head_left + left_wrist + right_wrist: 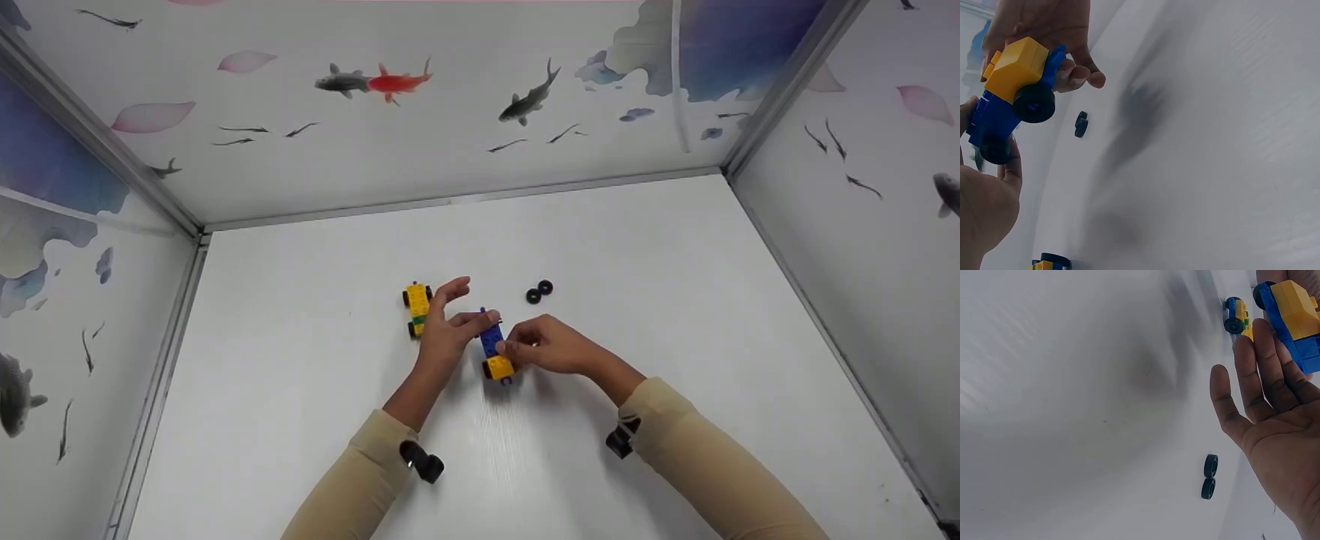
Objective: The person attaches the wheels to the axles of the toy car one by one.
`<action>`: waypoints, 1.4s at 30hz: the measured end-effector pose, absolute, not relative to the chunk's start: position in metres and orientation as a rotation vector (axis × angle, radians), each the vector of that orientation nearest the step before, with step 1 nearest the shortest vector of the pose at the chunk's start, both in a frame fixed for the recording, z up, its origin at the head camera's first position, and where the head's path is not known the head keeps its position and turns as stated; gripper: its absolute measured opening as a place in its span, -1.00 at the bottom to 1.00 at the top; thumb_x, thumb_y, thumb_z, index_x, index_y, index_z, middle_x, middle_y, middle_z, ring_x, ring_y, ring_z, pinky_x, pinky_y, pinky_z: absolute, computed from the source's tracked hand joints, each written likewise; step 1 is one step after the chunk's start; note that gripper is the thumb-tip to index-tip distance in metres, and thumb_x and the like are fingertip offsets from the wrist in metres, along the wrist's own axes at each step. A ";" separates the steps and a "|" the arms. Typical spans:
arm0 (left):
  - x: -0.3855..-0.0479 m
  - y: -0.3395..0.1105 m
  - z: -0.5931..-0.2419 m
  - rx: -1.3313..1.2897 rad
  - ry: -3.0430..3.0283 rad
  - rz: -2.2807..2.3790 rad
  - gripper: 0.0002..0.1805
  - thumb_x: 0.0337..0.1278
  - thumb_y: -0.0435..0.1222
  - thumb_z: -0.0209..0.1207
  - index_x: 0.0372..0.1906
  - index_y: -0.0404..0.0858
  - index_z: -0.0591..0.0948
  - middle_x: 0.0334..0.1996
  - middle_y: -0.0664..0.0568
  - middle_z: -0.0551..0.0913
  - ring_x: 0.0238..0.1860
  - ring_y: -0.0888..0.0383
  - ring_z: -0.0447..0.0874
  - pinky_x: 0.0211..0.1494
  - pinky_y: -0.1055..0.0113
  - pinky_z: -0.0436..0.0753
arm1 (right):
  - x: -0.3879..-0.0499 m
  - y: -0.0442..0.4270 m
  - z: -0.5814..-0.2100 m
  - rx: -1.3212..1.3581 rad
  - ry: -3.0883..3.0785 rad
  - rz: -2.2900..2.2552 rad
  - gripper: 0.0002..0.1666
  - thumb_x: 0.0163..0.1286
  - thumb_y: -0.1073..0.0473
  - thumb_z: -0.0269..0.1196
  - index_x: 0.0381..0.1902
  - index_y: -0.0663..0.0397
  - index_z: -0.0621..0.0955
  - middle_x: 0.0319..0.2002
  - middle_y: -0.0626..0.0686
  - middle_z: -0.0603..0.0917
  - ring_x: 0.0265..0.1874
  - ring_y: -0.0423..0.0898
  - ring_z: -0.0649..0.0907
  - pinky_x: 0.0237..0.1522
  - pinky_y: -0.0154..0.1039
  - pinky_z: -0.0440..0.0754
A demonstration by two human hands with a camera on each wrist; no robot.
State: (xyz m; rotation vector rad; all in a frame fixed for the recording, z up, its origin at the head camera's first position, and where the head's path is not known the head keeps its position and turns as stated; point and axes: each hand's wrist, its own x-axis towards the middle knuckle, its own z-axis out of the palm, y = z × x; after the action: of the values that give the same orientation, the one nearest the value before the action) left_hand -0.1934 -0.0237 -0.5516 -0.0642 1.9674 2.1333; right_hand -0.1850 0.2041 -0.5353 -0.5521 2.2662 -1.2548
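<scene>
A blue toy car (pixel 490 341) with a yellow block on its near end is held up between both hands. My left hand (pixel 444 341) pinches its far end between thumb and finger, other fingers spread away. From the other side, my right hand (pixel 553 345) holds the car's flank, thumb on the blue base and fingers alongside. Black wheels, such as this wheel (pixel 1034 103), show on the side facing the left wrist camera. In the right wrist view, the flank by the right fingers (pixel 1252 377) shows no wheel, though part lies out of frame.
Two loose black wheels (pixel 533 296) lie touching on the white table (pixel 637 262), beyond the right hand. A second toy car (pixel 417 298), yellow with green and black wheels, stands left of the left hand. Printed panels (pixel 450 150) wall the table at back and sides.
</scene>
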 end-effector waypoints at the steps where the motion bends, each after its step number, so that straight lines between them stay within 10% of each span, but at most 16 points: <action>1: -0.193 -0.024 -0.551 -0.058 1.965 2.131 -0.20 0.31 -0.13 0.57 0.57 0.17 0.46 0.66 -0.12 0.32 0.17 0.04 0.82 0.61 -0.08 0.59 | -0.185 0.204 -0.535 -0.549 2.263 -1.257 -0.50 0.66 -0.23 0.24 -0.08 0.06 0.83 -0.17 0.03 0.89 -0.22 -0.06 0.77 -0.02 -0.16 0.72; 21: -0.184 -0.032 -0.558 0.205 1.921 2.007 -0.25 0.36 0.08 0.50 0.58 0.29 0.49 0.61 0.15 0.44 0.39 -0.02 0.71 0.36 0.06 0.80 | -0.187 0.207 -0.534 -0.424 2.331 -1.394 -0.60 0.71 -0.02 0.17 -0.07 0.15 0.80 -0.18 0.12 0.89 -0.21 -0.01 0.84 0.09 0.17 0.84; 42: -0.184 -0.032 -0.561 0.396 1.984 1.861 -0.32 0.25 -0.10 0.60 0.43 0.26 0.62 0.73 0.33 0.21 0.33 -0.09 0.69 0.35 0.11 0.80 | -0.187 0.208 -0.537 -0.381 2.347 -1.387 -0.47 0.72 -0.20 0.19 -0.06 0.11 0.83 -0.22 0.09 0.89 -0.21 -0.02 0.83 0.08 0.04 0.83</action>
State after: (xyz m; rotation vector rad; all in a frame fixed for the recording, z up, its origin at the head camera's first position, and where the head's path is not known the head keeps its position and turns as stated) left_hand -0.1836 -0.0317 -0.5606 0.3960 1.9835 1.8614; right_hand -0.1872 0.2077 -0.5375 -0.3808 2.3469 -1.3874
